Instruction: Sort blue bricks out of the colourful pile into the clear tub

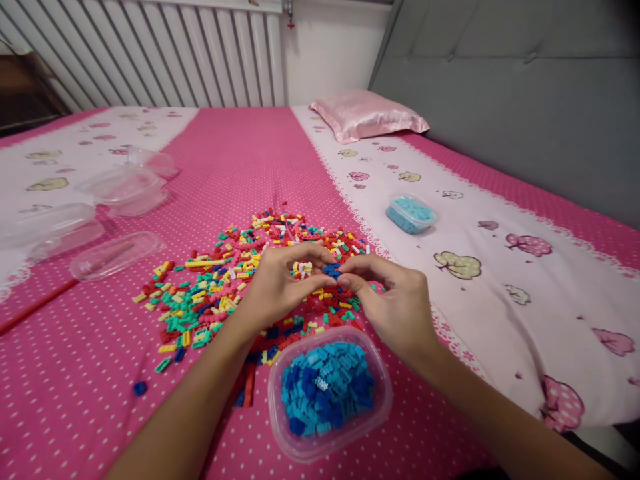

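Observation:
Between the fingertips of my left hand and my right hand is a dark blue toy brick, pinched from both sides. Both hands are closed on it, above a loose pile of small coloured bricks in red, yellow, green, white and blue. Just below my hands stands a clear plastic tub holding light and dark blue bricks. My wrists and forearms cover part of the pile.
A smaller tub of light blue bricks stands to the right. Clear containers and a lid lie at left, near a red stick. A pink pillow rests at the back, by a grey headboard.

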Available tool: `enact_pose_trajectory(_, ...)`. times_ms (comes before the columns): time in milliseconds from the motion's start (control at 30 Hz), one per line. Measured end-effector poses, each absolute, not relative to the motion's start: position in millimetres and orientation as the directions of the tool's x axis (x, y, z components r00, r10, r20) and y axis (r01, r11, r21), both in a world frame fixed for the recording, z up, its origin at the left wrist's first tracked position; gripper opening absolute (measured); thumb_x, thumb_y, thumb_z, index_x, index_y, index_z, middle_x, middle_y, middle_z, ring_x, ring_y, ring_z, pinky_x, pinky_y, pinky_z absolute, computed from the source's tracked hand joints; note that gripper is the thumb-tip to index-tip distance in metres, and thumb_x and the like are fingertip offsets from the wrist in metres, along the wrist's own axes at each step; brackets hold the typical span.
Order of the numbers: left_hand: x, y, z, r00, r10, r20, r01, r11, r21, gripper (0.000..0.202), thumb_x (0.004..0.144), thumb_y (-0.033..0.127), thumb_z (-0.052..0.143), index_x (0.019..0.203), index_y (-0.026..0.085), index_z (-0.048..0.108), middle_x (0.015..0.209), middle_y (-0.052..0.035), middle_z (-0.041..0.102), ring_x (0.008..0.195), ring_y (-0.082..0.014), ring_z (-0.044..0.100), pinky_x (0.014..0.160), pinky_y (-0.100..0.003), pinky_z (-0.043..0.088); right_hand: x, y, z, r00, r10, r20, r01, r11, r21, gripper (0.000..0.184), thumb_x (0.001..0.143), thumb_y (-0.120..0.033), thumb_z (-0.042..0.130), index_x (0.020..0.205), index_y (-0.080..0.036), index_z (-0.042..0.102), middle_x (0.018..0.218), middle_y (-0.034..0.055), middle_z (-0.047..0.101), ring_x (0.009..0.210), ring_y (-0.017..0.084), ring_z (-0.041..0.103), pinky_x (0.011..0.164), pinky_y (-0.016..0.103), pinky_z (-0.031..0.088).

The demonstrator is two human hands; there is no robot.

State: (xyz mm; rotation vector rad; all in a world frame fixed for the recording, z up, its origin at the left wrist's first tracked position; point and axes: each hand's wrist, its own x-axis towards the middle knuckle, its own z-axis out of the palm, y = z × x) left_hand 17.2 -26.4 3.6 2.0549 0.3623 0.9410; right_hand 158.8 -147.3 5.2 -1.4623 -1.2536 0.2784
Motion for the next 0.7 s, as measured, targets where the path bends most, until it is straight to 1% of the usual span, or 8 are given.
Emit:
enact_pose_trajectory(133,15.5,-24.6,3.7,0.658,0.55,0.514,-0.099,-0.613,0.784,0.017,0.077,0.026,0.082,0.09,0.018,0.074,0.082,-0.0041,0.075,0.071,-0.0149,0.068,0.077,-0.03,0.058,162.1,-148.5,9.2,0.373,0.798,0.473,0.554,0.217,-0.804,0.009,0.086,-0.016,0.07,0.086,-0.023,0.075,0.084,-0.0012,0.08,0.074,0.016,0.074,0.074,0.03,0.06)
enact_pose_trajectory(233,14.9,-24.7,5.3,0.654,0.578,0.489,-0.074,-0.594,0.801,0.019,0.076,0.031,0.083,0.086,0.016,0.074,0.081,-0.0057,0.076,0.073,-0.0164,0.069,0.075,-0.031,0.059,164.1,-149.3,10.1,0.325,0.809,0.49,0.583,0.237,-0.777,0.012,0.084,-0.013,0.07,0.089,-0.023,0.076,0.089,-0.0005,0.081,0.077,0.017,0.076,0.077,0.03,0.06)
enact_pose_trajectory(300,15.4,-24.8,5.8,0.651,0.588,0.48,-0.065,-0.587,0.807,0.021,0.075,0.034,0.084,0.08,0.016,0.074,0.077,-0.0052,0.075,0.073,-0.0171,0.069,0.084,-0.036,0.059,164.8,-149.5,10.1,0.299,0.811,0.503,0.611,0.242,-0.754,0.013,0.084,-0.012,0.07,0.088,-0.023,0.075,0.088,-0.0006,0.081,0.077,0.017,0.075,0.077,0.031,0.06)
enact_pose_trajectory(400,17.5,-23.9,4.5,0.649,0.582,0.49,-0.098,-0.574,0.813,0.026,0.071,0.038,0.087,0.072,0.017,0.071,0.067,-0.0009,0.072,0.066,-0.0151,0.068,0.101,-0.045,0.055,165.1,-149.6,10.3,0.281,0.813,0.51,0.643,0.235,-0.729,0.013,0.084,-0.012,0.068,0.086,-0.024,0.074,0.087,-0.0008,0.08,0.076,0.017,0.075,0.077,0.032,0.06)
enact_pose_trajectory(467,19.0,-23.0,2.7,0.649,0.577,0.496,-0.135,-0.554,0.822,0.03,0.068,0.04,0.088,0.068,0.017,0.069,0.062,0.0012,0.069,0.063,-0.0143,0.066,0.103,-0.048,0.054,165.1,-149.5,10.3,0.276,0.822,0.499,0.64,0.23,-0.733,0.014,0.085,-0.011,0.066,0.085,-0.024,0.073,0.086,-0.0009,0.08,0.076,0.017,0.075,0.076,0.032,0.06)
enact_pose_trajectory(567,20.4,-22.4,0.4,0.656,0.583,0.48,-0.154,-0.519,0.841,0.035,0.064,0.042,0.09,0.065,0.017,0.065,0.065,-0.0007,0.071,0.067,-0.0158,0.068,0.098,-0.047,0.057,165.0,-148.9,9.9,0.274,0.829,0.487,0.633,0.225,-0.74,0.014,0.084,-0.012,0.065,0.084,-0.024,0.073,0.084,-0.0012,0.079,0.074,0.017,0.074,0.075,0.031,0.06)
enact_pose_trajectory(700,17.8,-20.7,1.7,0.682,0.578,0.448,-0.124,-0.512,0.85,0.032,0.067,0.039,0.089,0.068,0.017,0.066,0.072,-0.0035,0.073,0.071,-0.0171,0.069,0.083,-0.038,0.06,164.9,-148.6,11.1,0.259,0.838,0.481,0.636,0.227,-0.738,0.01,0.085,-0.015,0.067,0.085,-0.024,0.073,0.084,-0.0006,0.079,0.075,0.018,0.074,0.075,0.032,0.06)
